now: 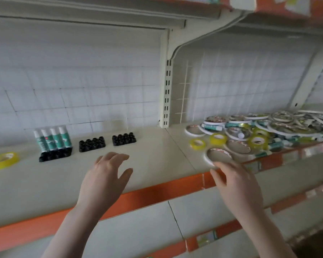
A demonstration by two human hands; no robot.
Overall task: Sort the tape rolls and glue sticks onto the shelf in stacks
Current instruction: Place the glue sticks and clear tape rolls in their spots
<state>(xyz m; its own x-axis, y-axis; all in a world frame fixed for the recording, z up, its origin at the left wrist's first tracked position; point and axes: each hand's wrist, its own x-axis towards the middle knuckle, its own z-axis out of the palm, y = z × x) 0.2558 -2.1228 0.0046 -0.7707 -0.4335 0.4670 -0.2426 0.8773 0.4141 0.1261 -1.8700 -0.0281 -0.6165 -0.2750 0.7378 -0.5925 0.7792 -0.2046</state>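
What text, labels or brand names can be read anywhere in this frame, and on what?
Nothing reads clearly.
Wide white tape rolls: red lettering on the inner ring, too blurred to read.
Glue sticks: green labels with a small red mark, unreadable.
Shelf-edge tags: blurred.

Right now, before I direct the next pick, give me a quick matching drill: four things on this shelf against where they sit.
Things:
1. lone yellow tape roll
2. upright glue sticks
3. empty black holders
4. white-rimmed tape roll

Places:
A. at the right hand fingertips
B. middle of the shelf
C. far left
D. standing in the left black holder

Pairs: 1-C, 2-D, 3-B, 4-A
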